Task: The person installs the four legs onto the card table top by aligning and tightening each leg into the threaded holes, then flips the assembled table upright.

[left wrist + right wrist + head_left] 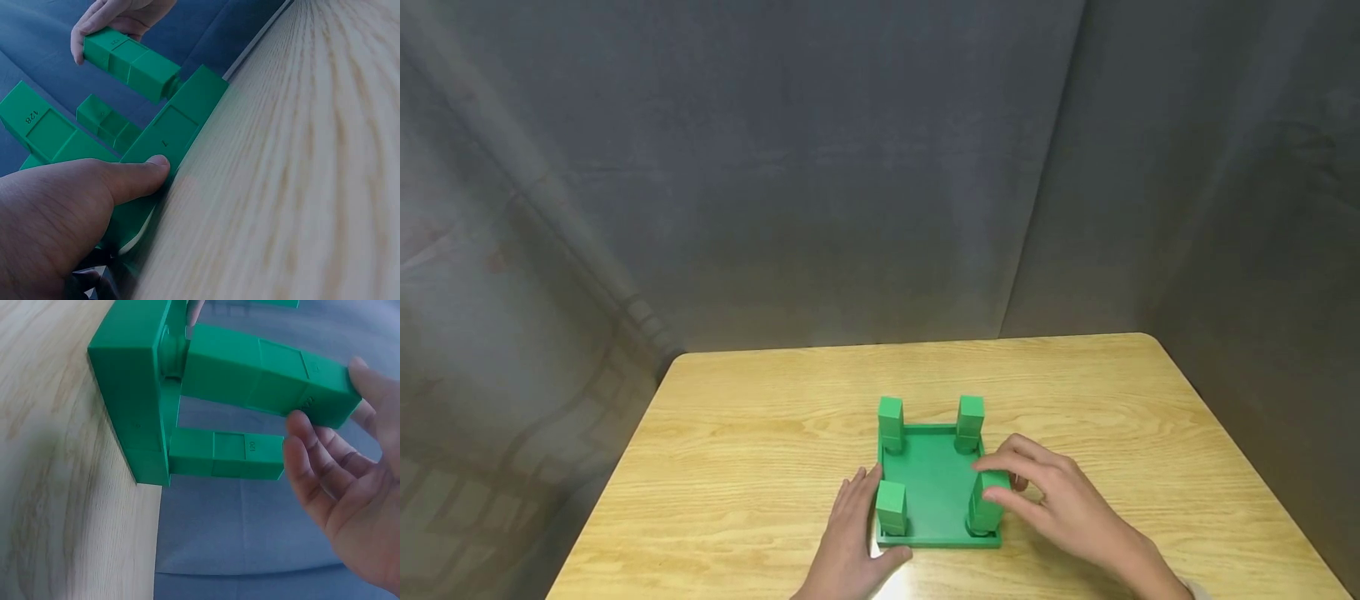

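A square green tray (934, 492) lies on the table with a green block post at each corner. My right hand (1060, 500) pinches the top of the front right post (269, 375) between thumb and fingertips. The foot of that post meets the tray's corner. Along the left side of the tray lies my left hand (850, 533), its fingers straight; the thumb (140, 178) presses the front wall. Beside it stands the front left post (891, 500). Farther back are the back left post (891, 417) and back right post (971, 417). Small dark numbers mark some faces.
The tray sits on a light wooden table (745, 450) with rounded far corners. Grey-blue cloth (820, 183) hangs behind the table and along its sides.
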The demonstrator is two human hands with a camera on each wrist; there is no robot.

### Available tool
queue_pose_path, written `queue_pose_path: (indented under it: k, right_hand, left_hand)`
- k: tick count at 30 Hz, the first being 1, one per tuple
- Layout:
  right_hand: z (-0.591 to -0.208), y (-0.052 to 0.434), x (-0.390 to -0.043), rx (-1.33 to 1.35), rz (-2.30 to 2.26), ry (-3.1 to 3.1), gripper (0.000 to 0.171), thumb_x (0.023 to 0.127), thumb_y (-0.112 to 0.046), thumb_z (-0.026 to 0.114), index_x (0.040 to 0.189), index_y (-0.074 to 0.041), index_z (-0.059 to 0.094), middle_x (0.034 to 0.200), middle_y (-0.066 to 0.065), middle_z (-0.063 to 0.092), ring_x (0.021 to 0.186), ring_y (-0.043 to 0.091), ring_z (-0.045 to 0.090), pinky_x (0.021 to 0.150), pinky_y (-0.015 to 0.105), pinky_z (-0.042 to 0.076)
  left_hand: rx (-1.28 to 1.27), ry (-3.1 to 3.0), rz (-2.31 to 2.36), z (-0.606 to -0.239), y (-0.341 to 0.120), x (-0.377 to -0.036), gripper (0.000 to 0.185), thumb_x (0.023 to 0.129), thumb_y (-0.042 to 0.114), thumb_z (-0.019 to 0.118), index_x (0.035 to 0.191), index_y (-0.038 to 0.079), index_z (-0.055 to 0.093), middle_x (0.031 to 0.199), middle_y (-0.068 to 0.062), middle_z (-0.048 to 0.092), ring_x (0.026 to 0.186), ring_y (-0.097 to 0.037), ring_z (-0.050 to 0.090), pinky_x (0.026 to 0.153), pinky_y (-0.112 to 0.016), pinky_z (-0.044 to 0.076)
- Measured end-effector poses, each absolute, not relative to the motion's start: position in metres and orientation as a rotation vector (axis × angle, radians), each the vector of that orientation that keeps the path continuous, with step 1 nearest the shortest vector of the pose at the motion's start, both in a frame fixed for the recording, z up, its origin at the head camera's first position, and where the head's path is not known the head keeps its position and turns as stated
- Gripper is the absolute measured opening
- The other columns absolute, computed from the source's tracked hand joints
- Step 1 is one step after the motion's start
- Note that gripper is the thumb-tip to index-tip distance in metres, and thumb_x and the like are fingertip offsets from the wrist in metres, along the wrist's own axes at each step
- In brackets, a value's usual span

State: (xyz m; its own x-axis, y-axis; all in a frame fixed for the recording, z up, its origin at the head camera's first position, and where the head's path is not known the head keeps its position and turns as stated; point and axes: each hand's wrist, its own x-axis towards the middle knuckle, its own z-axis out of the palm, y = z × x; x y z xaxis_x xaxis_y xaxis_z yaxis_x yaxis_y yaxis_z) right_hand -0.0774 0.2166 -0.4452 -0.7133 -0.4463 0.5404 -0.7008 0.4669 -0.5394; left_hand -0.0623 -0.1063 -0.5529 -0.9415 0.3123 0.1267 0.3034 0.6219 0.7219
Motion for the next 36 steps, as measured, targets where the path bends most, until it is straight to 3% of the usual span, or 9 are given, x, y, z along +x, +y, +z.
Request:
queue_pose_path:
  k: [5, 12, 18, 22, 28, 33, 36]
  right_hand:
    - [-0.443, 0.219, -0.077, 0.963, 1.108, -2.424, 0.043, 0.093, -0.008, 0.089, 0.127, -0.033, 0.077, 0.106, -0.020, 0.066, 0.082, -0.004, 0.057, 0.061, 0.014, 0.050]
    - [-0.438, 0.229, -0.077, 1.053, 1.086, -2.457, 0.047, 0.097, -0.008, 0.085, 0.140, -0.027, 0.076, 0.110, -0.020, 0.069, 0.087, -0.004, 0.060, 0.068, 0.016, 0.054]
    - [-0.436, 0.232, -0.077, 1.128, 1.068, -2.450, 0.052, 0.096, -0.004, 0.083, 0.143, -0.024, 0.074, 0.114, -0.018, 0.069, 0.088, -0.002, 0.062, 0.071, 0.014, 0.054]
    - [-0.438, 0.230, -0.078, 1.066, 1.065, -2.437, 0.049, 0.093, -0.006, 0.088, 0.136, -0.027, 0.076, 0.112, -0.019, 0.070, 0.087, 0.001, 0.064, 0.074, 0.013, 0.053]
    - [-0.443, 0.226, -0.080, 0.991, 1.124, -2.398, 0.043, 0.086, -0.010, 0.096, 0.115, -0.030, 0.073, 0.110, -0.019, 0.070, 0.085, 0.001, 0.064, 0.072, 0.017, 0.057]
    - [-0.444, 0.224, -0.080, 0.991, 1.176, -2.388, 0.042, 0.085, -0.012, 0.097, 0.113, -0.029, 0.071, 0.107, -0.018, 0.069, 0.083, 0.006, 0.065, 0.070, 0.019, 0.058]
    - [-0.444, 0.223, -0.079, 0.998, 1.168, -2.398, 0.047, 0.085, -0.011, 0.097, 0.122, -0.029, 0.074, 0.106, -0.019, 0.068, 0.083, 0.004, 0.064, 0.070, 0.018, 0.056]
  left_hand:
    - [0.529, 2.811, 1.257, -0.551, -0.106, -0.061, 0.112, 0.091, 0.068, 0.081, 0.174, 0.010, 0.034, 0.176, -0.010, 0.043, 0.165, -0.042, 0.033, 0.135, -0.062, 0.018]
    - [0.533, 2.796, 1.280, -0.549, -0.106, -0.061, 0.111, 0.090, 0.064, 0.083, 0.175, 0.011, 0.033, 0.177, -0.009, 0.042, 0.165, -0.042, 0.032, 0.137, -0.048, 0.012]
    - [0.538, 2.817, 1.250, -0.551, -0.107, -0.061, 0.112, 0.090, 0.066, 0.082, 0.175, 0.011, 0.033, 0.176, -0.009, 0.042, 0.165, -0.041, 0.033, 0.135, -0.057, 0.017]
    - [0.533, 2.822, 1.241, -0.553, -0.107, -0.061, 0.112, 0.091, 0.069, 0.080, 0.175, 0.011, 0.033, 0.176, -0.009, 0.042, 0.165, -0.041, 0.033, 0.136, -0.056, 0.017]
    - [0.534, 2.823, 1.259, -0.553, -0.107, -0.062, 0.111, 0.091, 0.069, 0.080, 0.174, 0.010, 0.035, 0.176, -0.010, 0.043, 0.164, -0.042, 0.034, 0.137, -0.038, 0.008]
    - [0.526, 2.810, 1.253, -0.552, -0.107, -0.062, 0.112, 0.091, 0.069, 0.080, 0.174, 0.009, 0.034, 0.176, -0.010, 0.042, 0.164, -0.042, 0.033, 0.137, -0.057, 0.017]
    - [0.522, 2.795, 1.247, -0.550, -0.107, -0.062, 0.113, 0.091, 0.069, 0.080, 0.174, 0.009, 0.033, 0.177, -0.011, 0.042, 0.165, -0.042, 0.032, 0.135, -0.064, 0.019]
